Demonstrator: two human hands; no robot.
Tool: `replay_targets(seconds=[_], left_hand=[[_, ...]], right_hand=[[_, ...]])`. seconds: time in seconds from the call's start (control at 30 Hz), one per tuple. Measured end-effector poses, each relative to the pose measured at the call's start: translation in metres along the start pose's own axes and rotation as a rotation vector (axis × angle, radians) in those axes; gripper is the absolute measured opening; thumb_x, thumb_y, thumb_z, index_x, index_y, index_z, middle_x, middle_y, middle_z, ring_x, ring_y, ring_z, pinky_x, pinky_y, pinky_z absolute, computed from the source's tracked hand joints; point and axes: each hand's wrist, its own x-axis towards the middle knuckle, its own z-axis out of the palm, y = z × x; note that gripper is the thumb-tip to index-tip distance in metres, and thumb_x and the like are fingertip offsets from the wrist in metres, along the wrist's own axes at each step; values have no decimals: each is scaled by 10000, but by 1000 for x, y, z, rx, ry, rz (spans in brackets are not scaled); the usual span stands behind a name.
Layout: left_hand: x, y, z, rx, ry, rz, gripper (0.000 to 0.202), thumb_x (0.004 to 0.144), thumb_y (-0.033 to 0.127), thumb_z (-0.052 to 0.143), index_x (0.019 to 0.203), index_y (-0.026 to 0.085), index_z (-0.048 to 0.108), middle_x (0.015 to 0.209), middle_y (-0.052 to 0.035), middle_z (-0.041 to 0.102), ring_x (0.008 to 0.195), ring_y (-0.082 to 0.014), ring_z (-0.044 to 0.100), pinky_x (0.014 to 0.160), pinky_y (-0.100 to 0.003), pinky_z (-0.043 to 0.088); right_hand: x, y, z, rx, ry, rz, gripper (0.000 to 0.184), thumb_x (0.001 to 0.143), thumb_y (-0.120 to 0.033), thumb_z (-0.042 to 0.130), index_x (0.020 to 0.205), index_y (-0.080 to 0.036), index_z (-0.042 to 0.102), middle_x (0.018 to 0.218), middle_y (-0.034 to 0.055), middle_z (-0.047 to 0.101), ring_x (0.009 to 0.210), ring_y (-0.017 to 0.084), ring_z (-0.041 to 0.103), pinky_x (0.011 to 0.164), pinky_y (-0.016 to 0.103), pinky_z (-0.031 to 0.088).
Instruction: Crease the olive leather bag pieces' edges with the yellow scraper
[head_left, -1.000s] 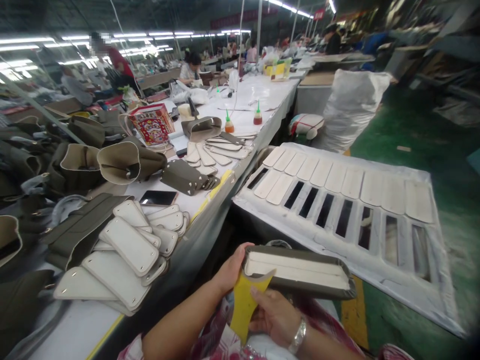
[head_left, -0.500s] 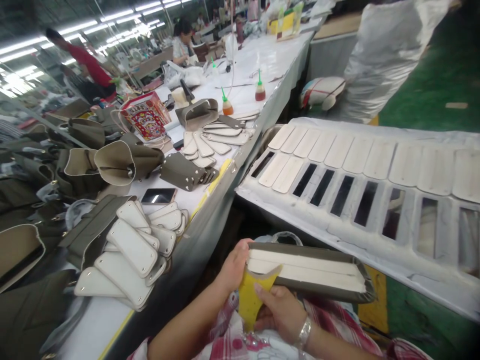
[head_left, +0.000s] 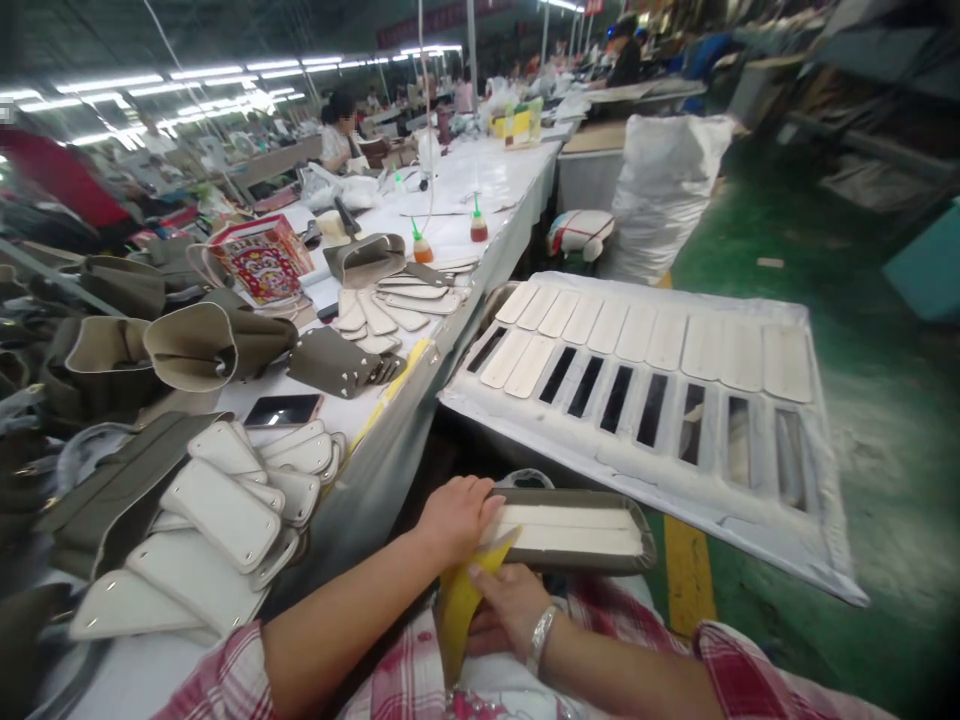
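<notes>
On my lap lies an olive-coloured bag part (head_left: 643, 535) with a long cream panel (head_left: 577, 530) inside its dark rim. My left hand (head_left: 456, 520) grips its left end, fingers over the edge. My right hand (head_left: 510, 608) is closed on a thin, bent yellow sheet (head_left: 459, 605), thumb on top. The sheet's pointed upper corner touches or lies just over the cream panel's left end, beside my left fingers; exact contact is unclear. The underside of the bag part is hidden.
A white frame rack (head_left: 637, 455) with slots and several cream panels (head_left: 615, 328) stands to the right. On the left table sit white riveted pieces (head_left: 223, 510), a phone (head_left: 283, 410), olive bags (head_left: 214, 345), a red printed bag (head_left: 259, 258) and green-tipped bottles (head_left: 478, 222).
The view has swung right. My left hand has come further over the bag part's end with its knuckles up. The yellow sheet is now tilted more edge-on, still in my right hand.
</notes>
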Motion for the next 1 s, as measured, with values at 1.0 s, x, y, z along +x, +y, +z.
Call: replay_targets(seconds=[1.0], left_hand=[[-50,-18,21,-1303,160,-555,462,846,502,387,1155,206,560,1222,-53,561,1167,-227,466,1016,-368,300]], right_hand=[[-91,-50,-89,88,325,-454,402,657,-517,636,825,-161,557,733,72,667,614,207,632,590,336,523]])
